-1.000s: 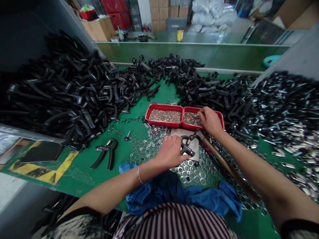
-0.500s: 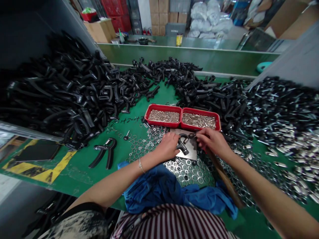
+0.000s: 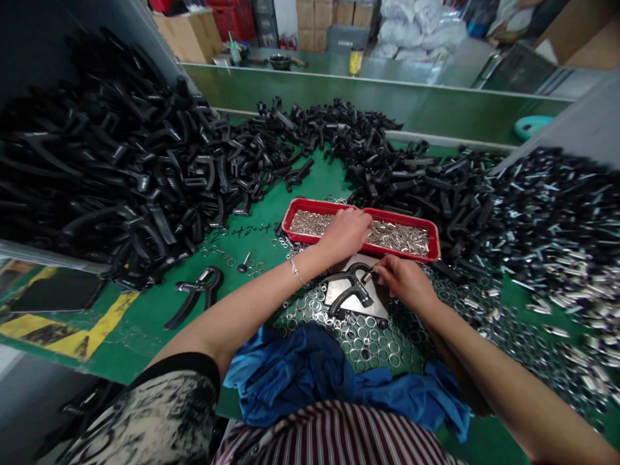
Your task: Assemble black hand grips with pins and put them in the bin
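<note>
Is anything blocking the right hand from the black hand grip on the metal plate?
Nothing visible: the right hand is at the black hand grip, which lies on the metal plate. Its fingers touch the grip's upper end, at a small metal pin.

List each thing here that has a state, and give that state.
Red tray: filled with small metal pins
Left hand: resting over the pins
Right hand: holding a small metal piece at the black hand grip
That grip: lying on a steel plate
Other hand grip: lying on the green mat
Blue cloth: crumpled
</note>
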